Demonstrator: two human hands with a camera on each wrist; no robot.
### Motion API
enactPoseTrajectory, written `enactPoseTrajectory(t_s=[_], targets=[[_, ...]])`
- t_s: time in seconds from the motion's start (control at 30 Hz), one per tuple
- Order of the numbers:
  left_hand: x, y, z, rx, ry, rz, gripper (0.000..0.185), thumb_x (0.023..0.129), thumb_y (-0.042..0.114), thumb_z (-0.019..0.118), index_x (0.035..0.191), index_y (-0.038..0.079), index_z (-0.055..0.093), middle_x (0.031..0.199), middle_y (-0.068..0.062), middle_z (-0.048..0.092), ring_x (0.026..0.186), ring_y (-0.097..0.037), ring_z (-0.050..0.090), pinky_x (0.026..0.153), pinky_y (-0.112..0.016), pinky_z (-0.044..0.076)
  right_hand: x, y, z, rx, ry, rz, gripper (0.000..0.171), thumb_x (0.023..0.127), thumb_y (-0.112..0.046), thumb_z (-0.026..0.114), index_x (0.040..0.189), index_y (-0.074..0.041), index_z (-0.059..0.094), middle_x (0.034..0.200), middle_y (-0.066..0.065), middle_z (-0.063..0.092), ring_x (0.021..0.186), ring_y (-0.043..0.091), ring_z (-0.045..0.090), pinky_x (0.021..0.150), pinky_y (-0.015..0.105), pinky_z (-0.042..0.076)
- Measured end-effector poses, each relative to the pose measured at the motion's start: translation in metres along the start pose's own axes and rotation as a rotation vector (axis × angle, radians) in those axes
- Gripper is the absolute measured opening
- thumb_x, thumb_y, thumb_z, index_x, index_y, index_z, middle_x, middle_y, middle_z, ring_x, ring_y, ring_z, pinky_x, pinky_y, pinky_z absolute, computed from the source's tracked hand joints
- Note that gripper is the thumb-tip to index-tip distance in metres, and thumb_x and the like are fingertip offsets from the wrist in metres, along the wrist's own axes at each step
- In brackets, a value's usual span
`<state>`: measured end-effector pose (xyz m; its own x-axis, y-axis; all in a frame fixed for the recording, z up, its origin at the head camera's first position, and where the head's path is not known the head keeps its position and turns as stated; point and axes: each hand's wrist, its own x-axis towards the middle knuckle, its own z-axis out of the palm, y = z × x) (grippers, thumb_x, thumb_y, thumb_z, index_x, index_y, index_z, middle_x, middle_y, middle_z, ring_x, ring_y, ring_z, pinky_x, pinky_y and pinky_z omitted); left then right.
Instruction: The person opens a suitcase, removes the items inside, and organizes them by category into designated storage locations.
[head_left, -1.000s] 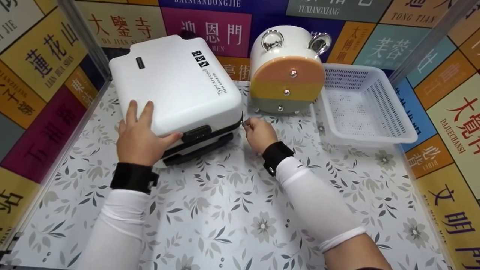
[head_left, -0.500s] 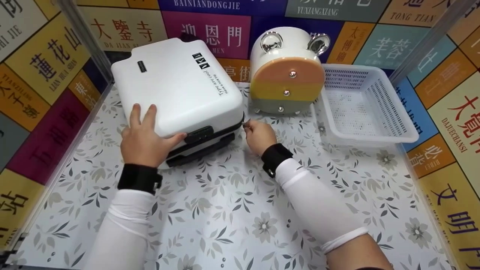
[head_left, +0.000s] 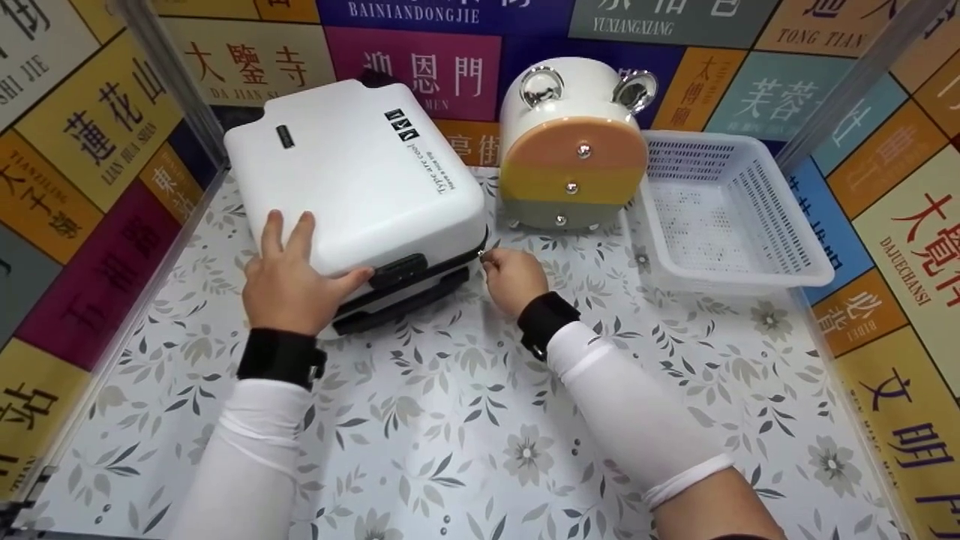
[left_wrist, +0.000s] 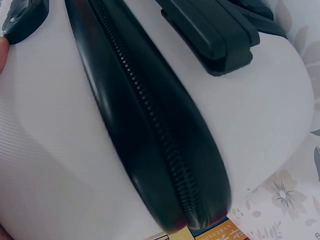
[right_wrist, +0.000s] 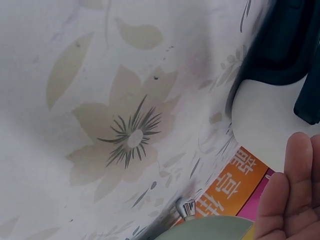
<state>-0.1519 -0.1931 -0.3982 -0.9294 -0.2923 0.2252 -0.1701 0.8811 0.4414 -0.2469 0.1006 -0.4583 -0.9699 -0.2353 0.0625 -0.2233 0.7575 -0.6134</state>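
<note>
left hand (head_left: 289,281): flat on the near left corner of the suitcase lid, fingers straight and spread a little, thumb along the front edge beside the black lock; pressing, not gripping.
right hand (head_left: 514,277): at the suitcase's near right corner, fingertips pinching the small metal zipper pull (head_left: 484,256); fingers curled.
suitcase (head_left: 360,176): white hard shell, lying flat on the table at back left, lid up, small black label and stickers on top.
zipper (left_wrist: 150,120): black band round the seam; closed along the stretch the left wrist view shows.
lock (head_left: 397,270): black, on the front edge, just right of the left thumb.
handle (head_left: 401,301): black bar under the lock, on the lower shell.
table (head_left: 465,420): covered in white cloth with grey flower and leaf print.
drawer box (head_left: 574,150): round white case with orange, yellow and grey drawer fronts, metal knobs, just right of the suitcase.
basket (head_left: 731,217): white plastic mesh tray, far right, beside the drawer box.
walls (head_left: 90,150): coloured panels with Chinese characters.
sleeves (head_left: 630,412): white, black wrist straps.
</note>
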Motion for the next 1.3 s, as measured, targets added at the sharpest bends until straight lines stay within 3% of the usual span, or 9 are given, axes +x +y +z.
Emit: enactPoseTrajectory(t_s=[0.2,0.5,0.7,0.83,1.2,1.3], targets=[[-0.007,0.01,0.005,0.025,0.02,-0.031,0.116,0.073,0.08,0.078,0.164,0.021,0.037,0.174,-0.019,0.022,0.11,-0.064,0.059,0.076,-0.07,0.059,0.006,0.002,0.0,-0.024,0.029,0.0,0.026,0.105,-0.017,0.059,0.119,-0.006,0.078,0.118,0.011,0.079,0.114,0.034,0.073,0.103,0.047,0.056],[-0.011,0.02,0.01,0.078,0.002,-0.051,0.119,0.076,0.085,0.071,0.167,0.02,0.03,0.174,-0.021,0.018,0.114,-0.064,0.058,0.084,-0.068,0.059,0.007,0.001,0.001,-0.067,0.065,-0.012,0.024,0.104,-0.016,0.06,0.115,-0.007,0.08,0.114,0.012,0.08,0.111,0.035,0.074,0.098,0.049,0.057],[-0.01,0.02,0.01,0.077,-0.011,-0.066,0.119,0.076,0.085,0.071,0.167,0.02,0.029,0.174,-0.021,0.017,0.117,-0.065,0.057,0.084,-0.071,0.058,-0.001,-0.014,0.014,-0.063,-0.033,-0.103,0.023,0.105,-0.017,0.059,0.113,-0.008,0.078,0.11,0.01,0.081,0.107,0.033,0.075,0.097,0.048,0.058],[-0.011,0.023,0.011,0.082,-0.028,-0.077,0.118,0.077,0.085,0.069,0.167,0.022,0.028,0.175,-0.021,0.016,0.12,-0.066,0.055,0.085,-0.074,0.056,-0.003,-0.02,0.022,-0.063,-0.029,-0.108,0.022,0.105,-0.015,0.06,0.114,-0.01,0.079,0.111,0.009,0.081,0.106,0.032,0.075,0.096,0.047,0.059],[-0.021,0.036,0.013,0.18,-0.01,-0.033,0.113,0.085,0.082,0.063,0.167,0.014,0.026,0.17,-0.029,0.02,0.1,-0.063,0.062,0.088,-0.067,0.057,0.004,-0.017,0.017,-0.068,-0.008,-0.082,0.024,0.104,-0.014,0.058,0.117,-0.008,0.078,0.112,0.011,0.08,0.106,0.033,0.075,0.097,0.046,0.058],[-0.025,0.046,0.014,0.198,-0.029,-0.039,0.111,0.088,0.08,0.063,0.167,0.013,0.023,0.169,-0.03,0.018,0.104,-0.066,0.061,0.086,-0.067,0.058,0.009,-0.014,0.013,-0.088,0.002,-0.073,0.024,0.104,-0.015,0.058,0.114,-0.006,0.078,0.111,0.012,0.08,0.106,0.035,0.075,0.096,0.047,0.058]])
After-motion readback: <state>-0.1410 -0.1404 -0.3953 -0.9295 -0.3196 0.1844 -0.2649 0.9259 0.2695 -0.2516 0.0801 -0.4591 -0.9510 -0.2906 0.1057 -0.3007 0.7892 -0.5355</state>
